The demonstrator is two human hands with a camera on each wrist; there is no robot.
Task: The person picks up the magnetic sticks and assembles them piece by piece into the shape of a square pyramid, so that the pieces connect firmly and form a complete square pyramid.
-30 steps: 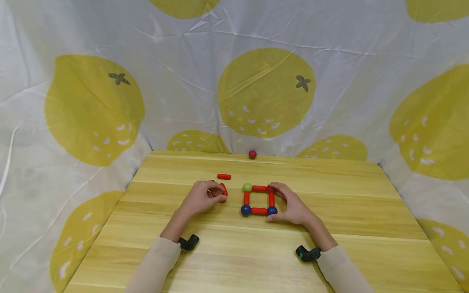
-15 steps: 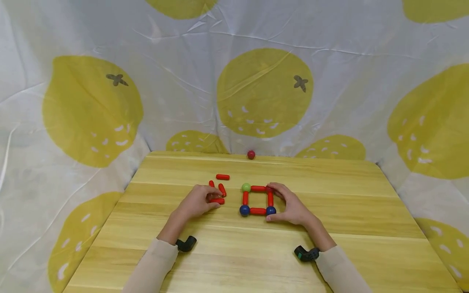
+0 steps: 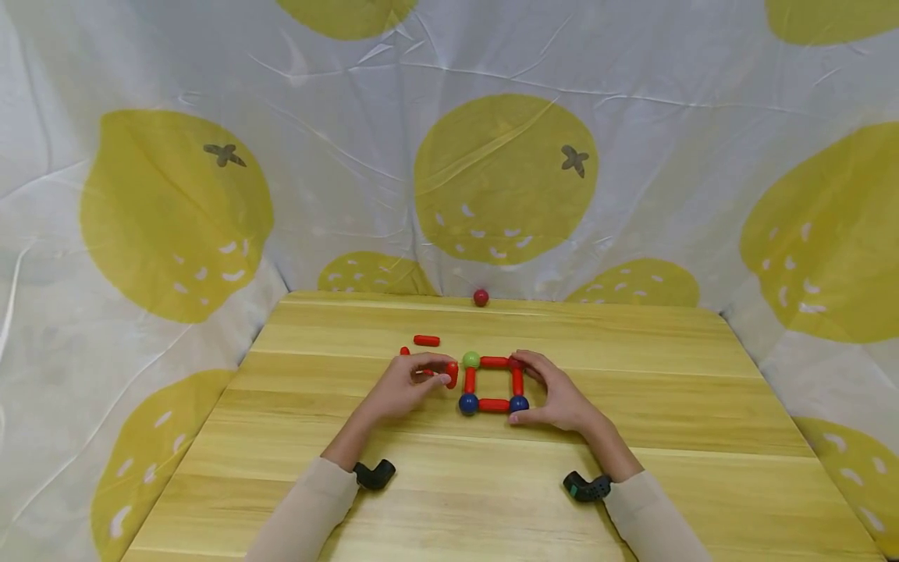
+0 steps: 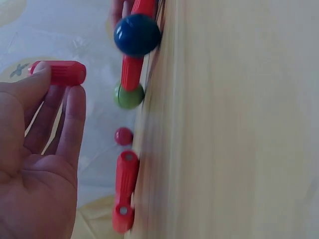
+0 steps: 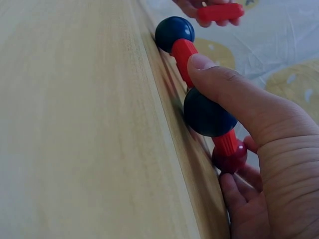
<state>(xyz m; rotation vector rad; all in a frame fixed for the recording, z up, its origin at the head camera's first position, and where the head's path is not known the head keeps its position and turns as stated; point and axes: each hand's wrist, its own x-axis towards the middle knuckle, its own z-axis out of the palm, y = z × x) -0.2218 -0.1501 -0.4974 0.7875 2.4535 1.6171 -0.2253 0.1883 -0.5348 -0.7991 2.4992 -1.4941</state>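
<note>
Between thumb and fingertips, my left hand [image 3: 407, 384] pinches a red magnetic rod [image 3: 453, 375], raised off the table just left of a flat square. That magnetic square [image 3: 495, 406] is built of red rods with a ball at each corner: a green ball [image 3: 471, 360], a blue ball [image 3: 468, 403], a second blue ball [image 5: 209, 112] and a dark red ball [image 5: 230, 156]. My right hand [image 3: 562, 398] holds the square's right side, thumb at the near blue ball and fingers at the dark red one. In the left wrist view the pinched rod [image 4: 67, 72] lies clear of the green ball.
Loose red rods lie behind my left hand: one rod [image 3: 426, 341] farther back, another rod [image 3: 404, 351] partly covered by the hand. A lone dark red ball [image 3: 481, 297] sits at the wooden table's [image 3: 597, 312] back edge, before a lemon-print cloth [image 3: 351, 156].
My left hand has picked up a red rod from the loose ones and moved right, close to the square. The right hand and the square have stayed in place.
</note>
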